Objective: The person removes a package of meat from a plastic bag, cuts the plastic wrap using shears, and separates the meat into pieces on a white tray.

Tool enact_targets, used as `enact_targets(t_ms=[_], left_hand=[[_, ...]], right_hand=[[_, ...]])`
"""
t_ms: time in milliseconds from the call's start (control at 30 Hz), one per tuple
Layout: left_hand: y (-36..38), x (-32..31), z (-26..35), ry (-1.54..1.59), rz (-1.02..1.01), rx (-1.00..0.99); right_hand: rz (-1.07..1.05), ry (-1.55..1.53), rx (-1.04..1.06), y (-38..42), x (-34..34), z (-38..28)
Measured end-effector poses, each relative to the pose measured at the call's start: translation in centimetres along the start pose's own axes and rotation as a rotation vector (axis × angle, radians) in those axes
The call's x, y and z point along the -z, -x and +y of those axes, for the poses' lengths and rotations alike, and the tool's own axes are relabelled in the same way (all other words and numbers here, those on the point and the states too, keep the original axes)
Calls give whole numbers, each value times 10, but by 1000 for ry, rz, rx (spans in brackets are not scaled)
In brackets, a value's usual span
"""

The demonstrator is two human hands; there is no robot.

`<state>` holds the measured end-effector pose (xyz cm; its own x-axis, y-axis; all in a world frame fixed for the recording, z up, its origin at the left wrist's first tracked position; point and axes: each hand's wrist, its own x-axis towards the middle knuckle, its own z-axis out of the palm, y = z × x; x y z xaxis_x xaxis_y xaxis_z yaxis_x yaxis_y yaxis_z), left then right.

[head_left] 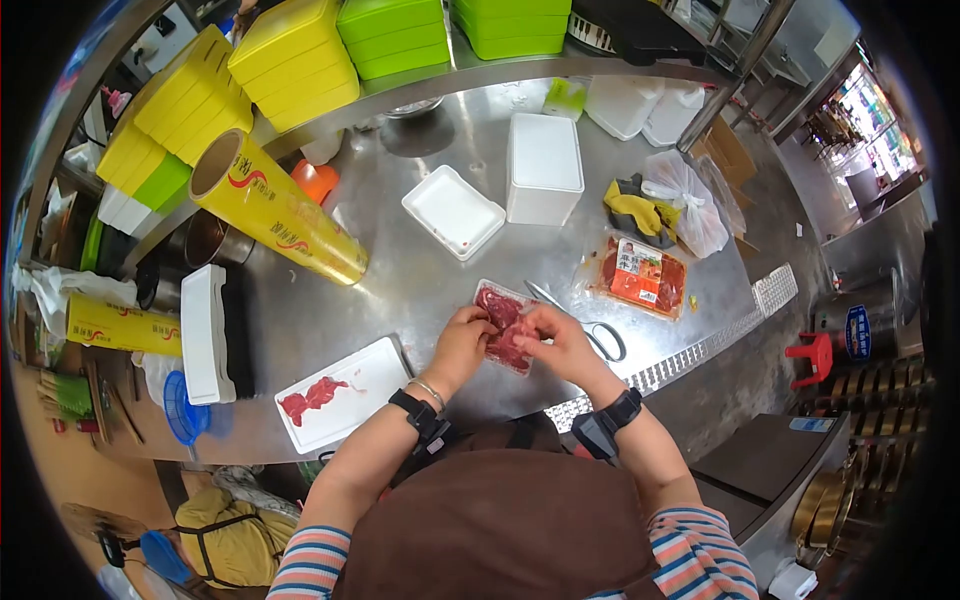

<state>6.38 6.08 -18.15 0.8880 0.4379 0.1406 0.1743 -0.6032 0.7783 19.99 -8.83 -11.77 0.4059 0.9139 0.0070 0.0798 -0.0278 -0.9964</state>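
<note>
Steel kitchen counter under a shelf, open doorway at the far right

A steel counter (420,290) fills the middle, with a steel shelf (520,72) above it carrying yellow boxes (290,60) and green boxes (450,30). A perforated drain strip (700,350) edges the counter. A red stool (812,356) stands on the grey floor (760,240). Daylight comes through the doorway (870,120).

We see a big yellow cling-film roll (280,208) lying on the steel counter (420,270), 1 empty white foam tray (452,211) beside a white foam box (543,167), and a labelled meat packet (642,276) near scissors (590,325).
</note>
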Motion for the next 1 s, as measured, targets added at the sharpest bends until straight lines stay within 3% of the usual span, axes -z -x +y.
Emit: enact_targets(t_ms=[33,133,233,300,400,433,533,600,700,867,933,1000], left_hand=[[0,0,0,1,3,-2],[1,5,5,-74,-31,-27],[-4,23,21,76,3,-15],[-5,49,35,1169,-96,507],[9,89,63,1220,-138,476],[15,94,67,1007,-112,413],[42,101,51,1064,63,416],[58,112,44,1058,126,411],[82,128,31,1113,220,437],[122,147,13,1189,372,482],[134,152,8,992,364,441],[142,157,3,988,383,445]], right_hand=[[59,-209,-38,-1,-1,-5],[159,-432,-78,-9,3,-42],[141,-553,-113,-16,2,-55],[122,-626,-156,-21,-10,-61],[24,-545,-131,-23,-43,-61],[33,-527,-85,-24,-58,-59],[11,-508,-60,-25,-91,-47],[-2,-911,-181,-30,-108,-33],[-104,-991,-283,-33,-129,-28],[-328,-840,-439,-33,-163,-21],[-496,-580,-434,-35,-172,-12],[-490,-587,-472,-38,-183,-18]])
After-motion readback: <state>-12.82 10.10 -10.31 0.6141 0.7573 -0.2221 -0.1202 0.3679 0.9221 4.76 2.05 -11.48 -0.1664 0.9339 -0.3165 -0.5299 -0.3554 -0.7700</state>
